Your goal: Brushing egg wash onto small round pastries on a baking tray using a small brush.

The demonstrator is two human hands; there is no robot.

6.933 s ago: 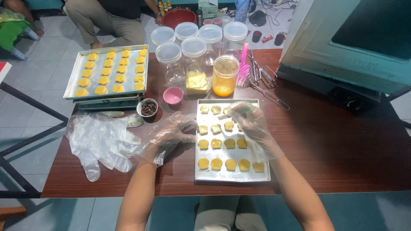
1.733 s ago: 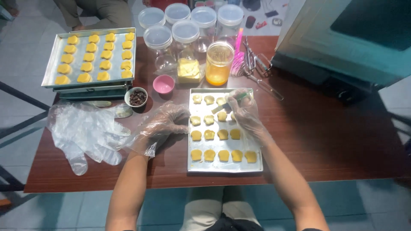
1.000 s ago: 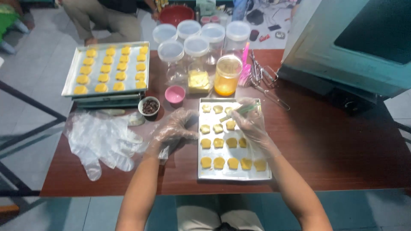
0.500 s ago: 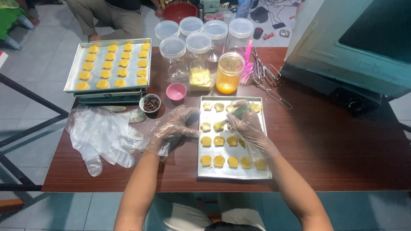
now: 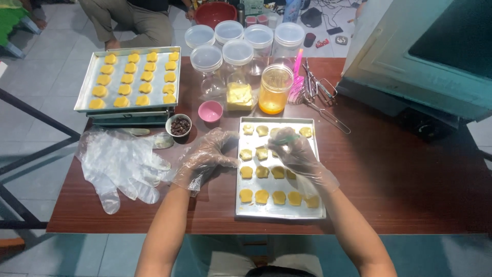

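Left hand: the left hand (image 5: 205, 156), in a loose clear plastic glove, rests palm down on the desk (image 5: 400, 184) just left of the near baking tray (image 5: 279, 216); its fingers (image 5: 228, 139) are loosely spread and curled, tips touching the tray's left rim, holding nothing.
Right hand: the right hand (image 5: 297, 154), gloved the same way, reaches over the middle of the near tray; its fingers are pressed together, pinching a thin greenish tool (image 5: 287, 137) that points left over the far rows. Which kind of tool it is cannot be told.
Cookies: small yellow dough pieces (image 5: 262, 196), rounded with notched edges, lie in rows on the near tray; the right hand and wrist cover several.
Near tray: flat, rectangular, dull metal, on the near middle of the desk.
Desk: dark reddish-brown wood grain, glossy.
Far-left tray: a second metal tray (image 5: 84, 102) filled with the same yellow pieces sits on other trays stacked beneath it.
Spare gloves: a crumpled heap of clear plastic gloves (image 5: 120, 164) lies left of the left hand.
Small bowls: a white bowl (image 5: 179, 124) of dark bits and a pink cup (image 5: 210, 111) stand beyond the left hand.
Jars: clear plastic jars (image 5: 237, 54) with lids; one open jar (image 5: 275, 90) holds orange-yellow liquid.
Cut off: the pale box (image 5: 410, 56) at far right runs out of frame.
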